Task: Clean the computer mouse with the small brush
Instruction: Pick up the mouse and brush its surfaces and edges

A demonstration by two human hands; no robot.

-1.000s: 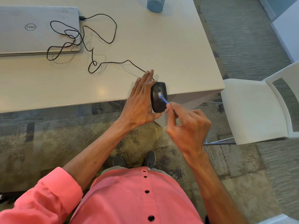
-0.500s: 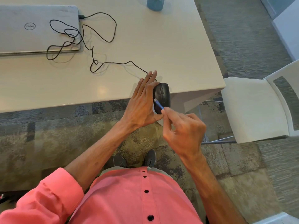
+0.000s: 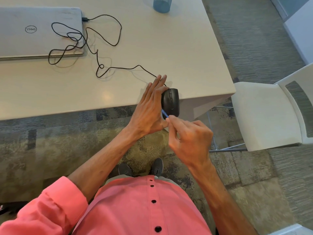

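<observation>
A black wired computer mouse (image 3: pixel 171 101) is held up on its side just over the near edge of the table, its buttons and wheel facing right. My left hand (image 3: pixel 149 109) grips it from the left, fingers stretched along its back. My right hand (image 3: pixel 189 141) pinches a small blue brush (image 3: pixel 164 113) between thumb and fingertips. The brush tip touches the lower left edge of the mouse, close to my left palm. Most of the brush handle is hidden inside my right hand.
The mouse's black cable (image 3: pixel 101 48) loops across the white table (image 3: pixel 152 48) to a closed silver laptop (image 3: pixel 39 31) at the far left. A blue cup (image 3: pixel 161 3) stands at the far edge. A white chair (image 3: pixel 271 112) sits right of the table corner.
The brush tip has slid from the middle of the mouse near the wheel down to its lower left edge. My right hand followed, moving slightly left and down. My left hand keeps its hold.
</observation>
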